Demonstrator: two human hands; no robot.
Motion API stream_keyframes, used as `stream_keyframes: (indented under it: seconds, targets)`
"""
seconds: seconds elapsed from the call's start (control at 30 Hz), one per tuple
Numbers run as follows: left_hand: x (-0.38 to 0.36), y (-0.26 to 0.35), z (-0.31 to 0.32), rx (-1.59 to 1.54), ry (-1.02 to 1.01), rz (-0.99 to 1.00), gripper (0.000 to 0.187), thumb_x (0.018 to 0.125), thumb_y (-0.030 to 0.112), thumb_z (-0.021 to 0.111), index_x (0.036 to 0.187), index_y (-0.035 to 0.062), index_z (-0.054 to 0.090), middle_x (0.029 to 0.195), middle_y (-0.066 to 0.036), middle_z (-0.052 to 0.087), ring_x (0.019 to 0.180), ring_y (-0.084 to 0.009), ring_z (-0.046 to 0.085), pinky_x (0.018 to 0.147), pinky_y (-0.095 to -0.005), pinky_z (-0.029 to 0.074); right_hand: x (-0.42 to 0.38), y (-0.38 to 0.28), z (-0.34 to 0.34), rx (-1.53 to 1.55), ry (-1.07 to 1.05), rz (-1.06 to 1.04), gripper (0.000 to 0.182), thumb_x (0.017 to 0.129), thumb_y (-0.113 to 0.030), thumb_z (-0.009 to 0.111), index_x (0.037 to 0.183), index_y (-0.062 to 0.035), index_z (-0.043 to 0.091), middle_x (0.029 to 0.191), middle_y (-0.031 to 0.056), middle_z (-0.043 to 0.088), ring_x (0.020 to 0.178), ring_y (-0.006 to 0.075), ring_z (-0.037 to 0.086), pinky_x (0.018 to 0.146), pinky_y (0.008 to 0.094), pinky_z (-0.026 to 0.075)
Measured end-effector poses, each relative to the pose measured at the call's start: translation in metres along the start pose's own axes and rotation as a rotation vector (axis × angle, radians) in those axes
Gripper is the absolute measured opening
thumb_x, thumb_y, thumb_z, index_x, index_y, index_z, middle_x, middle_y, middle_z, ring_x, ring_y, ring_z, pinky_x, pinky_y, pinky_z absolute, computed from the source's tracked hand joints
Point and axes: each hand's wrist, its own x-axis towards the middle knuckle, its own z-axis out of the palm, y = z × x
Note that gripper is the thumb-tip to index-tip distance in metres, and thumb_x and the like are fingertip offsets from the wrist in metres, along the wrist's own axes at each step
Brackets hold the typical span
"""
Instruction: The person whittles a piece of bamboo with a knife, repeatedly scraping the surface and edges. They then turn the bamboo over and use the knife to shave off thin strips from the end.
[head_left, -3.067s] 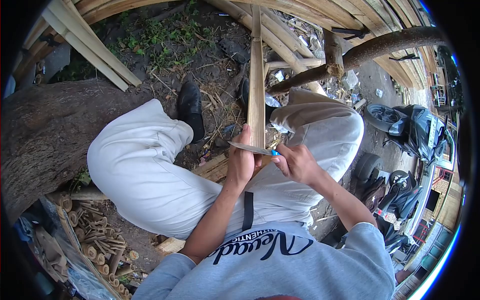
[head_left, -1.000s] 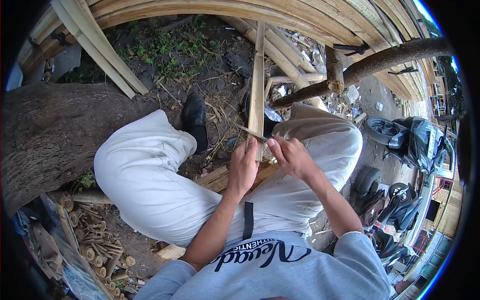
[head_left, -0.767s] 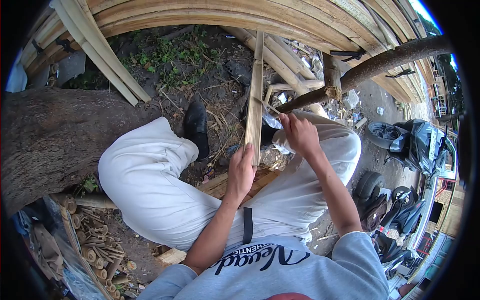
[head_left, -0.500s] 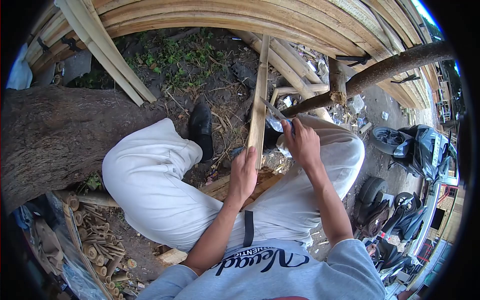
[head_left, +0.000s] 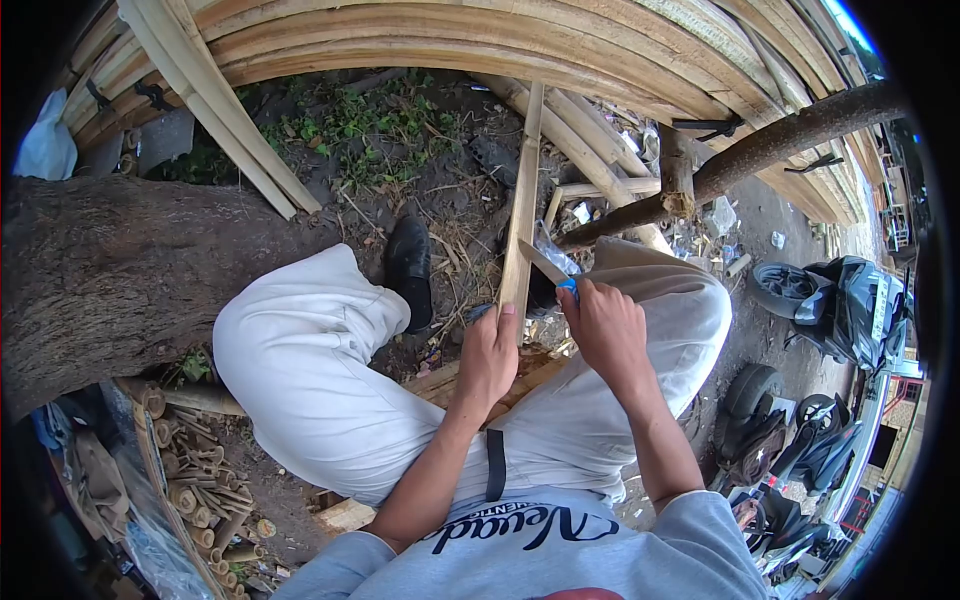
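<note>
My left hand [head_left: 490,350] is closed around the near end of a long bamboo strip [head_left: 522,215], thumb lying along its face. The strip points away from me between my knees, its far end by some bamboo poles. In my right hand [head_left: 608,325] is a knife [head_left: 548,264] with a blue handle, partly covered by my fingers. Its blade points up and left, and the tip meets the right edge of the strip. My right wrist is over my right thigh.
A thick tree trunk [head_left: 120,285] lies at the left. Stacked bamboo slats [head_left: 450,40] span the far side, with a dark branch [head_left: 790,135] at the right. Parked motorbikes [head_left: 845,310] stand at the right. Cut bamboo pieces [head_left: 200,490] are piled at the lower left.
My right hand and the knife have come slightly nearer to me, with the blade lower along the strip. More of the blue handle shows. The view has shifted slightly.
</note>
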Motion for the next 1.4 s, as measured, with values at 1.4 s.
stream_keyframes:
  seconds: [1.4]
  targets:
    - [-0.002,0.011,-0.013,-0.571,-0.092,-0.213,0.052,0.104,0.054,0.039,0.091,0.0063,0.056,0.056,0.001,0.044,0.045,-0.0069,0.042,0.041,-0.0223,0.03,0.02,0.002,0.023,0.48,0.137,-0.013,0.048,0.102,-0.04,0.052,0.077,0.0008,0.054,0.065,0.0275,0.059,0.067,0.0491,0.06,0.062,0.0538,0.047]
